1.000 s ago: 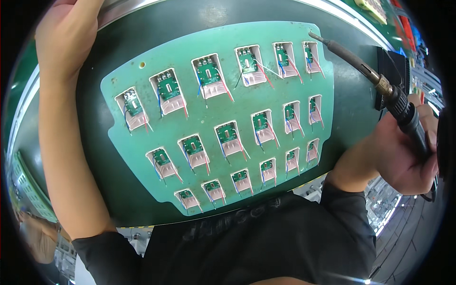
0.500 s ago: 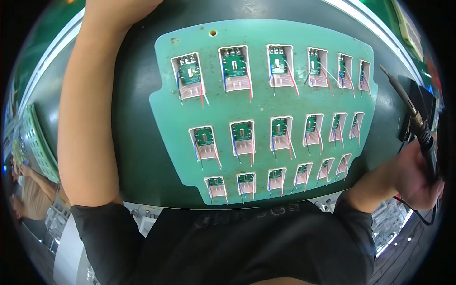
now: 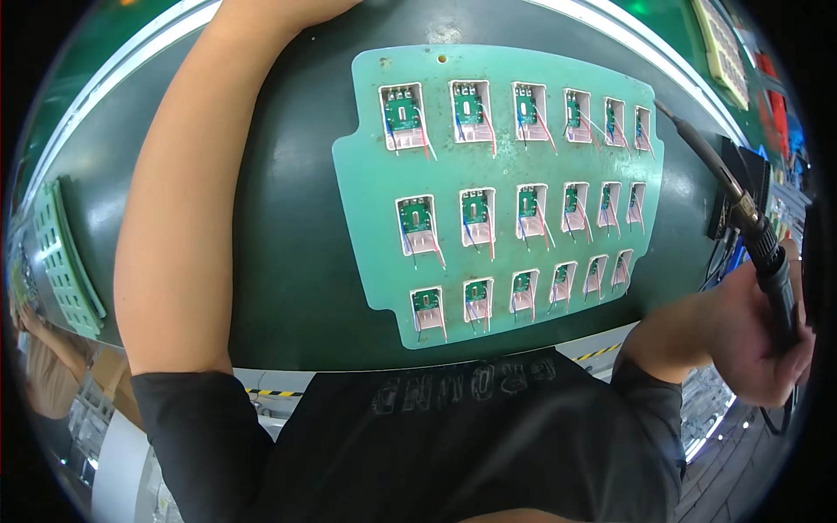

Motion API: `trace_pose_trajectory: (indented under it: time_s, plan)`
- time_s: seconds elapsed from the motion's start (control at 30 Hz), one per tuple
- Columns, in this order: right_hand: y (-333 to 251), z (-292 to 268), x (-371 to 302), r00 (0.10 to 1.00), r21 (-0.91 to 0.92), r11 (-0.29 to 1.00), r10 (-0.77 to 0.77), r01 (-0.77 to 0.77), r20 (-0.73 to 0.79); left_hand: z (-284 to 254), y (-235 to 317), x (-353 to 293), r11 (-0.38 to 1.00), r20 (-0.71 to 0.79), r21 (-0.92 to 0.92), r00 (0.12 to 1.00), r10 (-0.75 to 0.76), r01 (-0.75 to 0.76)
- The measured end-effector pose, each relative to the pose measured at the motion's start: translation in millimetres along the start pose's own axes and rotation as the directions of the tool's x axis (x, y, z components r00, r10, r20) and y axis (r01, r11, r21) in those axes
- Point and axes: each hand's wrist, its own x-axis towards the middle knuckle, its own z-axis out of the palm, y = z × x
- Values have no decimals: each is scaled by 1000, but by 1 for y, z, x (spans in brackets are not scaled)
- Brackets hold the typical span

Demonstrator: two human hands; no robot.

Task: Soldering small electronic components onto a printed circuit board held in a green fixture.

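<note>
My right hand [image 3: 757,340] is closed round the handle of a soldering iron [image 3: 739,207] at the right. The iron's thin tip points up and left, close to the upper right edge of a green fixture plate [image 3: 488,167]. Three rows of white plastic housings sit in the plate's cutouts, each with a small green circuit board [image 3: 403,109] and thin red, blue and white wires. Stretching up the left side, my left arm [image 3: 187,200] bends at the top edge, where only the base of my left hand [image 3: 292,10] shows. Its fingers are out of frame.
The plate lies on a dark green table [image 3: 279,288] with a pale rim. More green slotted plates [image 3: 65,261] stand at the far left, near another person's arm [image 3: 48,336]. A black box [image 3: 737,187] and cables are at the right, a cream tray [image 3: 722,52] beyond the rim.
The whole view has shifted, so the plate appears farther right and smaller. The soldering iron stays in my right hand, its tip slightly higher and farther left in the picture.
</note>
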Motion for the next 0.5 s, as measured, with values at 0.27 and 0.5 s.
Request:
trace_pose_trajectory:
  time_s: [0.27, 0.5]
  plan:
    - [-80, 39, 18, 929, 421, 878, 70, -230, 363, -2, 1, -2, 998, -40, -4, 998, 58, -58]
    - [-96, 47, 19, 836, 484, 785, 76, -385, 543, -2, 5, -4, 994, -44, 85, 996, 75, -71]
